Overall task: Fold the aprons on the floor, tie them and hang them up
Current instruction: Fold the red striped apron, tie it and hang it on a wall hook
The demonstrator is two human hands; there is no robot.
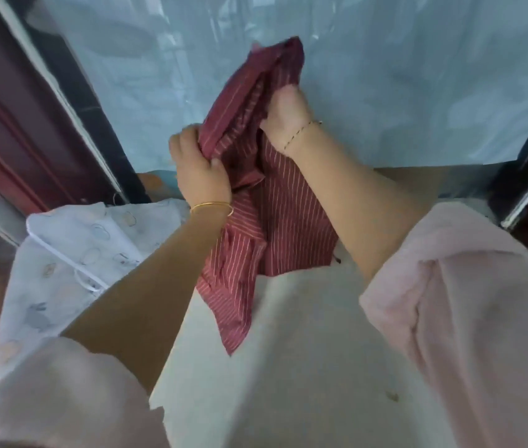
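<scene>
A wide pale blue plastic sheet point(417, 92) fills the background, with a dark red door frame point(14, 124) at the left edge. Below it lies what looks like the pale floor point(304, 367). A white printed cloth point(72, 253) with a white strap, possibly another apron, is spread out on the left side, near the left forearm.

The red striped apron point(282, 221) is off the floor and held up in front of the blue sheet. Its long axis runs roughly up and down. The top is bunched high against the sheet, the wide middle hangs between the two forearms, and one loose corner points down towards the person.

The right hand point(285, 119) is the higher and farther of the two. It grips the bunched upper part from the right side, fingers point(283, 95) curled into the cloth. The left hand point(203, 171) sits lower, nearer the person and to the left. Its fingers point(188, 139) and thumb close around a gathered edge of the same apron. Both hands have a full hold, and neither is free.

The fold to be made probably turns on this slant. The cloth between the hands runs from lower left to upper right, and most of its length hangs below the left hand. That hand seems better placed to bring the hanging part up.

A thin gold bangle point(212, 206) circles the left wrist, and a fine chain point(301, 130) the right.
</scene>
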